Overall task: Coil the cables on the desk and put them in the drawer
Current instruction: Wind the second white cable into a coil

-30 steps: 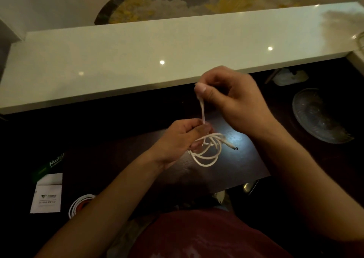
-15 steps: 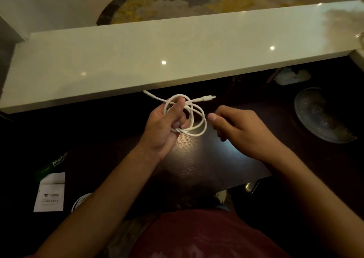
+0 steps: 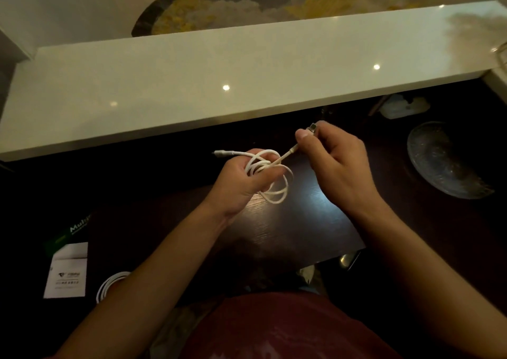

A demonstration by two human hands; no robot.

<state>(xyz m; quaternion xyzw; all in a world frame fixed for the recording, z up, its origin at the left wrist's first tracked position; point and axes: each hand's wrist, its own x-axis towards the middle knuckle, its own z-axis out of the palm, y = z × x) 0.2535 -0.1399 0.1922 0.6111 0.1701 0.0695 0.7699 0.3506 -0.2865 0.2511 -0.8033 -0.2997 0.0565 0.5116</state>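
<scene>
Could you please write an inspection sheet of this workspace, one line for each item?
Surface: dark wood desk, under a pale ledge.
Job's things: white cable, coiled in loops, held above the desk; drawer not seen.
Clutter: glass dish at right; white card and green box at left.
Grippers: left hand grips the coil; right hand pinches one plug end.
Cables: second white coil lies at lower left.
Surroundings: patterned carpet beyond the ledge.
</scene>
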